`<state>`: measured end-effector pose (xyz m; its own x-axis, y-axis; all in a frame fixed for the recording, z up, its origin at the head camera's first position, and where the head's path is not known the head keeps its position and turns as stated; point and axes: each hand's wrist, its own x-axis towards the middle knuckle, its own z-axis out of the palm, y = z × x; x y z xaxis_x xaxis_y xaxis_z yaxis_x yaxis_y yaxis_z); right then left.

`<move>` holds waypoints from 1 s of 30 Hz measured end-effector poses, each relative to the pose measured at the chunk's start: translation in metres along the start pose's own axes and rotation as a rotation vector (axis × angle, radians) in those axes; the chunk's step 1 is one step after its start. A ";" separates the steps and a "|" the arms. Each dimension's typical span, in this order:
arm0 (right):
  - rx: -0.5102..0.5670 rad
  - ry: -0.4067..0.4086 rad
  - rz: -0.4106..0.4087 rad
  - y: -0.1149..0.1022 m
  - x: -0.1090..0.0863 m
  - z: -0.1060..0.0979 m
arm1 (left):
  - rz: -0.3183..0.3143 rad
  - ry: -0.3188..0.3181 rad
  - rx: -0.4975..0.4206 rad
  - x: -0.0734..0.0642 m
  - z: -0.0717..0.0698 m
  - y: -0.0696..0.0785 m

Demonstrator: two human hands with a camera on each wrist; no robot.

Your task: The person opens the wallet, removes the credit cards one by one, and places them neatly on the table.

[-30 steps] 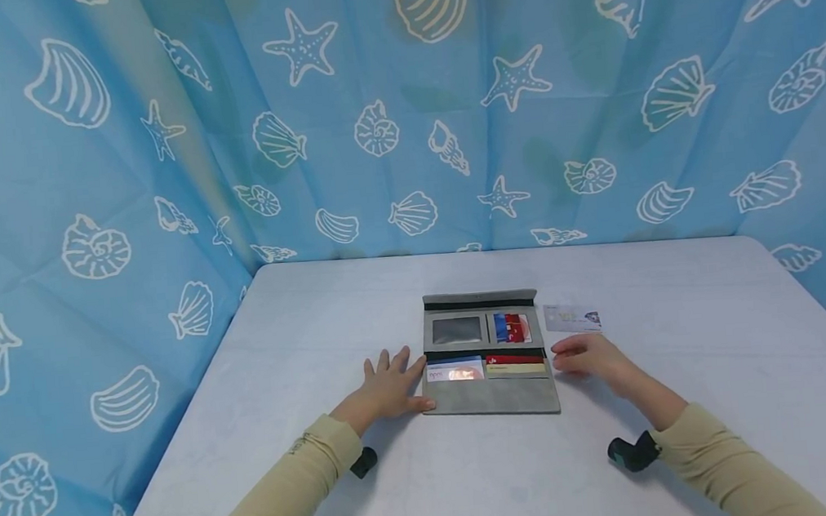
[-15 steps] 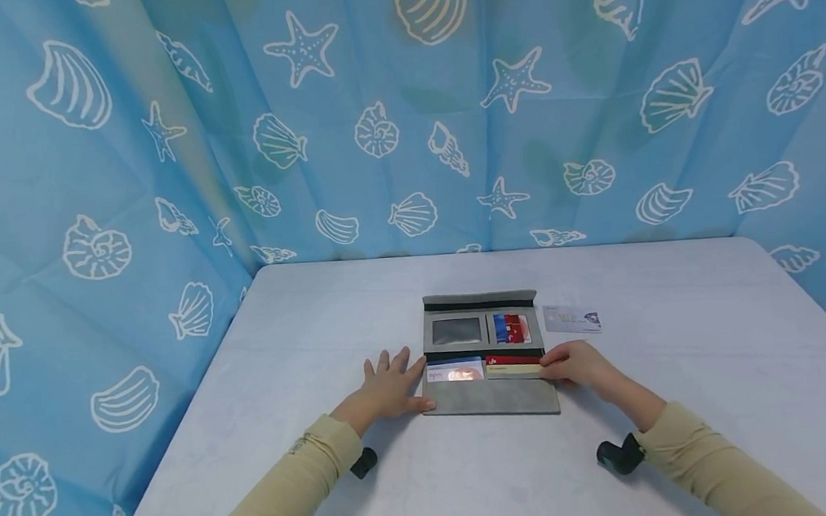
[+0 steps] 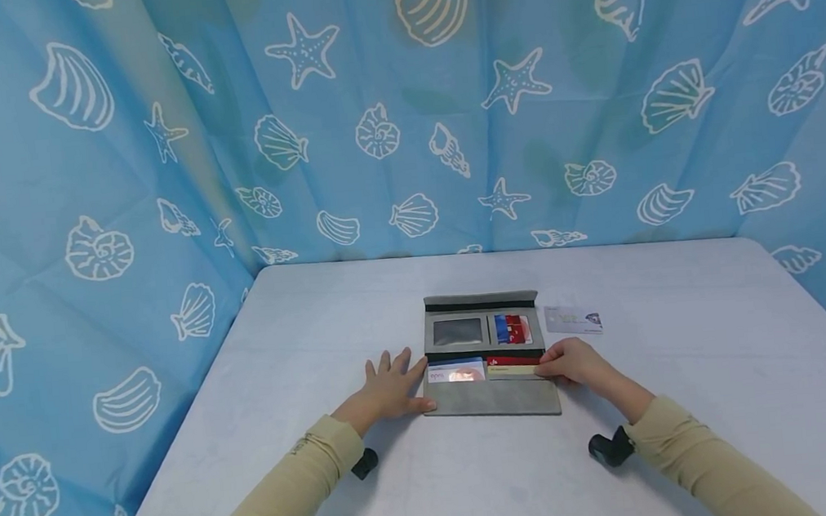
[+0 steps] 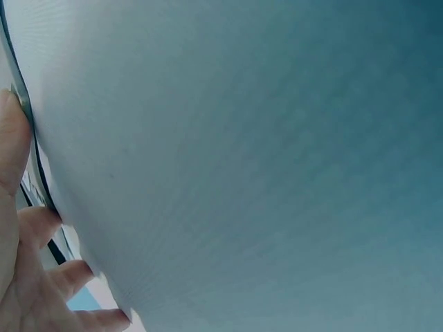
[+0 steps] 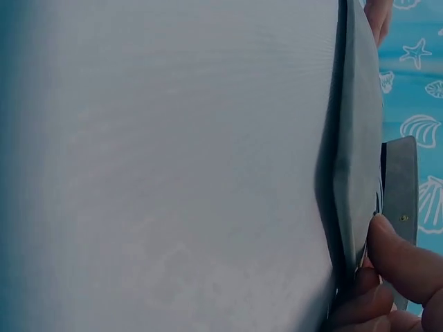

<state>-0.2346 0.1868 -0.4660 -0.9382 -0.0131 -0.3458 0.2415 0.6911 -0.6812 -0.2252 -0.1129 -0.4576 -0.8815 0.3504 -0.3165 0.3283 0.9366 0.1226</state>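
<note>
A grey long wallet [image 3: 495,399] lies unfolded on the white table, its flap at the far side. A white card [image 3: 447,375] sits in the lower left slots. In the lower right slots are a red card [image 3: 512,360] and a pale yellow card [image 3: 505,369]. My left hand [image 3: 388,389], fingers spread, touches the wallet's left edge with thumb and index finger. At the right edge, my right hand [image 3: 579,362] pinches the wallet, thumb [image 5: 396,252] on its face beside the yellow card and fingers curled at the edge. Those fingers are partly hidden.
A loose silver-white card [image 3: 573,320] lies on the table [image 3: 343,297], right of the wallet. Blue and red cards [image 3: 513,329] fill the upper right pocket. A blue shell-print curtain [image 3: 390,170] hangs behind the table.
My right hand has moved left from beside the wallet onto its right edge and now pinches it. The left hand has stayed in place.
</note>
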 end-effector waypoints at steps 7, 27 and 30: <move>-0.012 -0.011 -0.004 -0.003 0.001 -0.002 | -0.004 -0.008 -0.004 0.001 0.001 0.000; -0.049 -0.064 0.007 -0.002 0.007 -0.007 | -0.004 0.001 0.016 0.002 0.002 -0.001; -0.038 -0.060 0.013 -0.002 0.009 -0.007 | -0.004 0.000 0.022 0.003 0.003 -0.002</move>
<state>-0.2449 0.1904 -0.4634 -0.9180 -0.0464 -0.3937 0.2433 0.7182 -0.6519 -0.2271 -0.1134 -0.4618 -0.8827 0.3470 -0.3169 0.3325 0.9377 0.1006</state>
